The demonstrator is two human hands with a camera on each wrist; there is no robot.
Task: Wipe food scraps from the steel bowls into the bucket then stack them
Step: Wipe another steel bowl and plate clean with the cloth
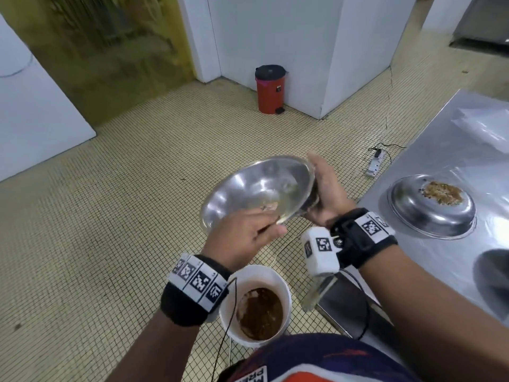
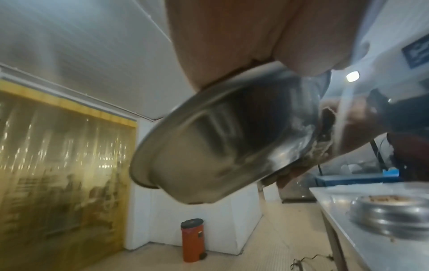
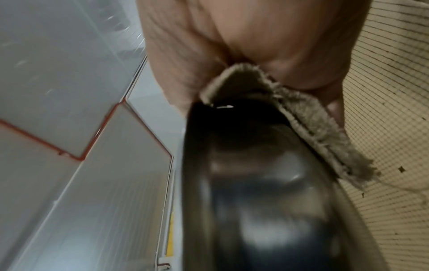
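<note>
A steel bowl (image 1: 256, 188) is tilted in the air above a white bucket (image 1: 259, 307) that holds brown scraps. My left hand (image 1: 242, 235) grips its near rim. From below, the left wrist view shows the bowl (image 2: 220, 146) under the hand. My right hand (image 1: 327, 188) holds the bowl's right rim. In the right wrist view it pinches a frayed grey cloth (image 3: 313, 128) folded over the bowl's edge (image 3: 255, 201). The bowl's inside shows a few smears. A second steel bowl (image 1: 432, 205) with brown scraps sits on the steel table (image 1: 454, 133).
A dark bowl-like shape (image 1: 493, 274) lies at the table's near right edge. A red pedal bin (image 1: 268, 89) stands by the white pillar. A power strip (image 1: 374, 164) with a cable lies on the tiled floor beside the table.
</note>
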